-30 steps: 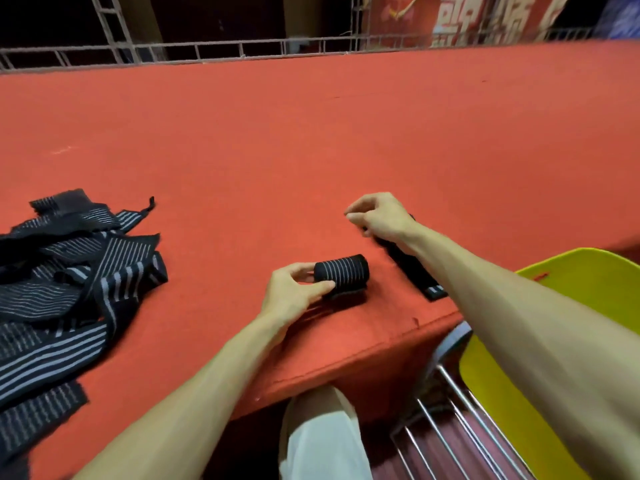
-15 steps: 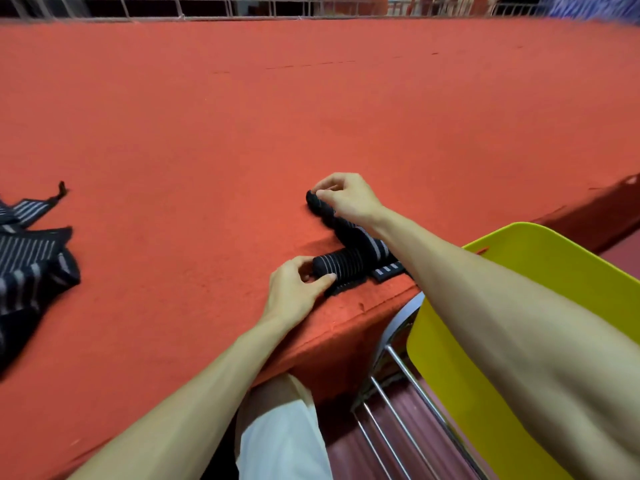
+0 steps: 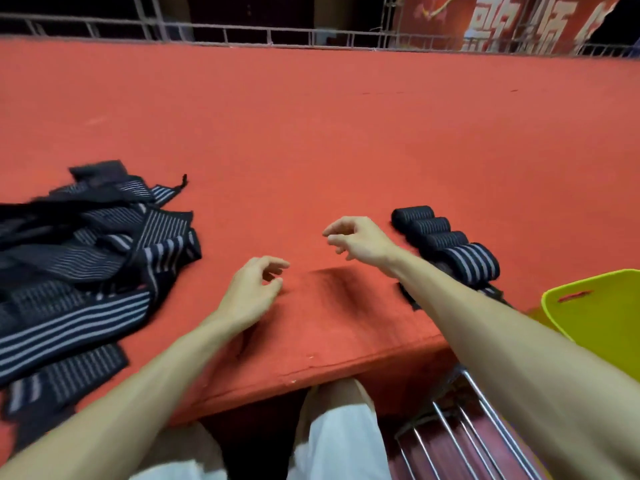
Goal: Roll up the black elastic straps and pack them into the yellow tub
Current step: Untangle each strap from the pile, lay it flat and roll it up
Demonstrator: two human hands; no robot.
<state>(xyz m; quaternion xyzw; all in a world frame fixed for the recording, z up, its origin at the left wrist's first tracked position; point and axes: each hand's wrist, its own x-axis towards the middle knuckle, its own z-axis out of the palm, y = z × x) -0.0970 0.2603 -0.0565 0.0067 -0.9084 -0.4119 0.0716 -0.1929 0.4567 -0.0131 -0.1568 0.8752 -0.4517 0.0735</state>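
A metal railing (image 3: 242, 28) lines the far edge of the red counter (image 3: 346, 133), a red banner (image 3: 519, 26) behind its far right corner. Chrome bars (image 3: 501, 424) show below the near edge.

There are four rolled straps (image 3: 446, 237), one yellow tub (image 3: 595, 306), one heap of loose straps (image 3: 86, 254) too tangled to count, and two hands, the left hand (image 3: 249, 292) and the right hand (image 3: 360, 237).

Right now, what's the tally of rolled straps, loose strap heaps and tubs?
Rolled straps: 4, side by side in a row
Loose strap heap: 1, straps inside too tangled to count
Yellow tub: 1
Total: 6
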